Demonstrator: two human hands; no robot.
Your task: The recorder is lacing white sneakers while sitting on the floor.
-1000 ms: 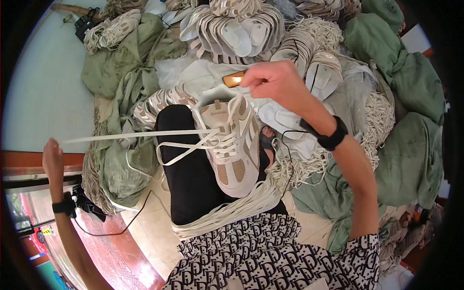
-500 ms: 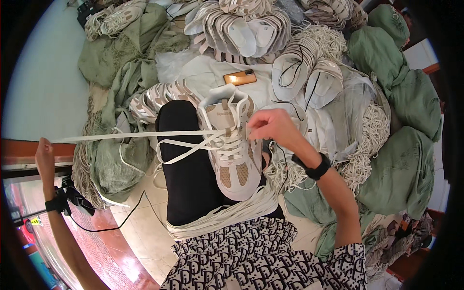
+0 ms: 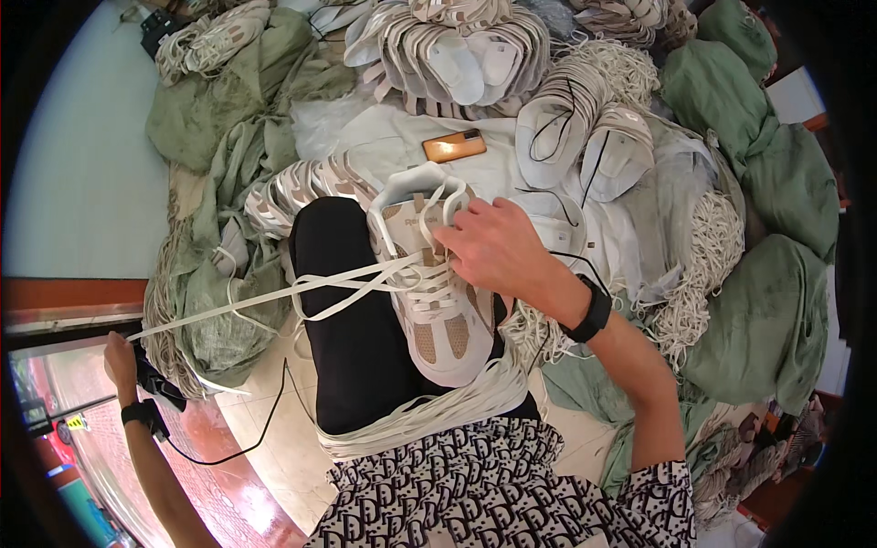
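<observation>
A beige and white sneaker (image 3: 448,333) rests on my black-clad lap, toe toward me. Out at the far left, my left hand (image 3: 119,361) is closed on the end of a long off-white shoelace (image 3: 228,301), drawn taut from the shoe's upper lacing. My right hand (image 3: 498,247) is over the shoe's right eyelets, thumb and fingers pinched on the lace where it loops beside the tongue; its fingertips partly hide that spot. A slack stretch of lace hangs in a loop over the dark fabric.
A bundle of loose laces (image 3: 429,411) lies across my lap. Beyond are a phone (image 3: 454,145), stacked shoe uppers (image 3: 466,64), more uppers (image 3: 306,192) at left, and a lace heap (image 3: 708,247). Green sacks (image 3: 749,320) line the right; a black cable (image 3: 228,459) runs near my left wrist.
My left hand has come down and slightly inward, so the lace now slants downward to the left. My right hand has moved left over the eyelets, onto the lacing near the tongue.
</observation>
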